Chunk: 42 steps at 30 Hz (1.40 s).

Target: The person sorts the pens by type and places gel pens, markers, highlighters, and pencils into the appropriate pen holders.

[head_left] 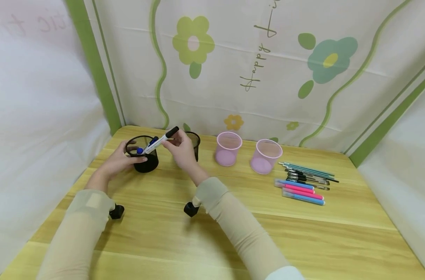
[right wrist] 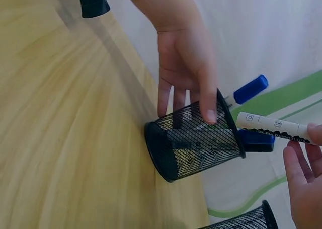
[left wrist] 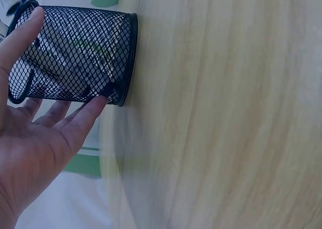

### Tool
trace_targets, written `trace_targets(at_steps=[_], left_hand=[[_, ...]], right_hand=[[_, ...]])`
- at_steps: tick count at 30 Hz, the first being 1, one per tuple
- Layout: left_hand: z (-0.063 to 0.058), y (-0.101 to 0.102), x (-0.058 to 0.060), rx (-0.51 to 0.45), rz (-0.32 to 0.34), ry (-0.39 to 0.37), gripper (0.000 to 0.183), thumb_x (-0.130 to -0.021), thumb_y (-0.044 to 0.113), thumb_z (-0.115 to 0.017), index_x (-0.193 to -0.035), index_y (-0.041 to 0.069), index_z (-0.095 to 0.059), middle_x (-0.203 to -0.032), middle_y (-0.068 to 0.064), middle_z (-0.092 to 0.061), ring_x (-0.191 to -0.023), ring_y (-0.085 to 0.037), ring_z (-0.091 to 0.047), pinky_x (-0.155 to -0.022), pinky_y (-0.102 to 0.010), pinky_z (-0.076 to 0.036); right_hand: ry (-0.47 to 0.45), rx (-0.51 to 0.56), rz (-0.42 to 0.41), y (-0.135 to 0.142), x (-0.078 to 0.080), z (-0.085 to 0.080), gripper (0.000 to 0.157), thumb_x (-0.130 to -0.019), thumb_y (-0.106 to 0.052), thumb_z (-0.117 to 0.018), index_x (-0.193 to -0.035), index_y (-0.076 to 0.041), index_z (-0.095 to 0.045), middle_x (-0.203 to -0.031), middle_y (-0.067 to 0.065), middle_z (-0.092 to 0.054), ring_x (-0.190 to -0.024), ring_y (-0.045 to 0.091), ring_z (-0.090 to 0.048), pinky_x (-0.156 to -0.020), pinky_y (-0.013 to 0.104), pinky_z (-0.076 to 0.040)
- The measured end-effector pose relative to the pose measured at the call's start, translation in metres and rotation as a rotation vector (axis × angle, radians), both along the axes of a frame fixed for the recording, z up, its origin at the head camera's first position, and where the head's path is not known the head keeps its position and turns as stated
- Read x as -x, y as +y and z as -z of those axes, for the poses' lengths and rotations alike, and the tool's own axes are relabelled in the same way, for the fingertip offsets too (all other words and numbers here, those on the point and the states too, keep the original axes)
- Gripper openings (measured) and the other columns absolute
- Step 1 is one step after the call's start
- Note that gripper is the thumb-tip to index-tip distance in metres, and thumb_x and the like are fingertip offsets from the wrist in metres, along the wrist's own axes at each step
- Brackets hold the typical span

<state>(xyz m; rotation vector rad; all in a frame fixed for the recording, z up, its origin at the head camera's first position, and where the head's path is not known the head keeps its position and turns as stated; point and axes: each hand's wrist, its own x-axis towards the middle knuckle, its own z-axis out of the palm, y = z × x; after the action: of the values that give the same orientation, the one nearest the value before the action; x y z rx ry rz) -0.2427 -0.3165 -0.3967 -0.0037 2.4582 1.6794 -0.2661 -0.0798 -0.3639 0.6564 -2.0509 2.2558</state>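
Observation:
My left hand (head_left: 115, 162) grips a black mesh pen cup (head_left: 147, 162) at the table's left, thumb along the near side and fingers around the far side. Two markers with blue caps (right wrist: 251, 89) stand in the cup, their caps above the rim. Thumb and fingers of my right hand (head_left: 183, 151) pinch a white whiteboard marker (head_left: 160, 142) with a black cap. It slants, its white end right at the cup's rim and its cap pointing up and right. Partly hidden behind the right hand is a second black mesh cup (head_left: 195, 144).
Two pink cups (head_left: 226, 157) (head_left: 262, 165) stand right of the black ones. Farther right lie teal pencil-like sticks (head_left: 307, 168), several thin paintbrushes (head_left: 305, 177) and blue and pink felt-tip pens (head_left: 300, 190). A flowered curtain (head_left: 216, 93) hangs along the table's back edge.

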Motion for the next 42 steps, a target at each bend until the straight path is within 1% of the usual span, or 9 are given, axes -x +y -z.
trace_targets(at_steps=[3, 7, 11, 14, 19, 29, 32, 38, 42], left_hand=[[-0.001, 0.000, -0.001, -0.004, -0.002, -0.001, 0.105, -0.094, 0.024, -0.077, -0.164, 0.005, -0.002, -0.166, -0.026, -0.015, -0.139, -0.043, -0.037, -0.111, -0.055, -0.040], [0.001, 0.000, 0.000, -0.012, -0.004, -0.005, 0.102, -0.095, 0.024, -0.076, -0.164, 0.005, -0.002, -0.166, -0.025, -0.014, -0.140, -0.044, -0.036, -0.112, -0.056, -0.039], [0.002, -0.001, 0.001, -0.017, -0.007, -0.002, 0.100, -0.096, 0.022, -0.075, -0.163, 0.003, -0.003, -0.167, -0.025, -0.010, -0.142, -0.045, -0.033, -0.112, -0.057, -0.038], [0.001, 0.000, 0.001, -0.014, -0.007, 0.002, 0.100, -0.096, 0.021, -0.075, -0.163, 0.003, -0.003, -0.168, -0.023, -0.009, -0.143, -0.047, -0.031, -0.112, -0.058, -0.038], [0.000, 0.001, 0.001, -0.016, -0.005, -0.001, 0.101, -0.096, 0.020, -0.075, -0.164, 0.005, -0.002, -0.167, -0.024, -0.012, -0.142, -0.048, -0.033, -0.113, -0.058, -0.038], [-0.004, -0.004, 0.000, 0.057, 0.009, -0.011, 0.104, -0.096, 0.026, -0.076, -0.163, 0.001, 0.000, -0.163, -0.030, -0.017, -0.141, -0.047, -0.034, -0.112, -0.058, -0.039], [-0.003, -0.005, 0.001, 0.061, 0.012, -0.018, 0.106, -0.096, 0.025, -0.076, -0.163, 0.003, 0.002, -0.165, -0.029, -0.013, -0.143, -0.049, -0.031, -0.111, -0.059, -0.039], [-0.006, -0.005, 0.000, 0.071, 0.019, -0.036, 0.110, -0.095, 0.026, -0.077, -0.163, 0.004, 0.006, -0.165, -0.031, -0.012, -0.144, -0.052, -0.027, -0.111, -0.061, -0.037], [-0.010, -0.005, -0.002, 0.085, 0.035, -0.032, 0.112, -0.095, 0.024, -0.076, -0.163, 0.005, 0.011, -0.165, -0.030, -0.012, -0.143, -0.053, -0.029, -0.112, -0.062, -0.036]], right_hand=[[0.015, -0.089, 0.022, -0.009, -0.003, 0.001, 0.023, -0.096, -0.002, -0.072, -0.119, 0.001, -0.067, -0.112, 0.014, -0.070, -0.099, 0.018, -0.070, -0.084, 0.025, -0.058], [0.061, -0.301, 0.057, -0.017, -0.007, 0.000, 0.026, -0.099, -0.014, -0.071, -0.125, -0.011, -0.073, -0.116, 0.004, -0.070, -0.096, 0.011, -0.067, -0.077, 0.021, -0.056], [0.111, -0.430, 0.056, -0.018, -0.009, 0.000, 0.035, -0.101, -0.018, -0.069, -0.136, -0.015, -0.069, -0.116, 0.003, -0.064, -0.095, 0.012, -0.065, -0.073, 0.019, -0.054], [0.110, -0.426, 0.054, -0.015, -0.009, 0.001, 0.039, -0.101, -0.017, -0.069, -0.139, -0.015, -0.066, -0.115, 0.004, -0.063, -0.094, 0.012, -0.065, -0.072, 0.019, -0.054], [0.105, -0.399, 0.050, -0.008, -0.008, 0.002, 0.037, -0.101, -0.016, -0.069, -0.138, -0.014, -0.067, -0.115, 0.003, -0.065, -0.093, 0.010, -0.065, -0.073, 0.020, -0.054], [0.123, -0.392, -0.063, 0.008, -0.006, -0.001, 0.035, -0.101, -0.016, -0.068, -0.136, -0.014, -0.067, -0.116, -0.001, -0.069, -0.098, 0.010, -0.065, -0.077, 0.023, -0.056], [0.132, -0.403, -0.096, 0.013, -0.006, -0.002, 0.036, -0.102, -0.015, -0.067, -0.137, -0.014, -0.066, -0.120, 0.000, -0.069, -0.099, 0.009, -0.065, -0.078, 0.023, -0.056], [0.163, -0.435, -0.123, 0.024, -0.002, -0.003, 0.036, -0.102, -0.014, -0.066, -0.138, -0.014, -0.065, -0.126, 0.002, -0.069, -0.100, 0.008, -0.066, -0.076, 0.022, -0.056], [0.194, -0.455, -0.142, 0.037, -0.002, -0.005, 0.037, -0.103, -0.014, -0.065, -0.140, -0.015, -0.064, -0.128, 0.005, -0.068, -0.102, 0.011, -0.066, -0.080, 0.022, -0.055]])
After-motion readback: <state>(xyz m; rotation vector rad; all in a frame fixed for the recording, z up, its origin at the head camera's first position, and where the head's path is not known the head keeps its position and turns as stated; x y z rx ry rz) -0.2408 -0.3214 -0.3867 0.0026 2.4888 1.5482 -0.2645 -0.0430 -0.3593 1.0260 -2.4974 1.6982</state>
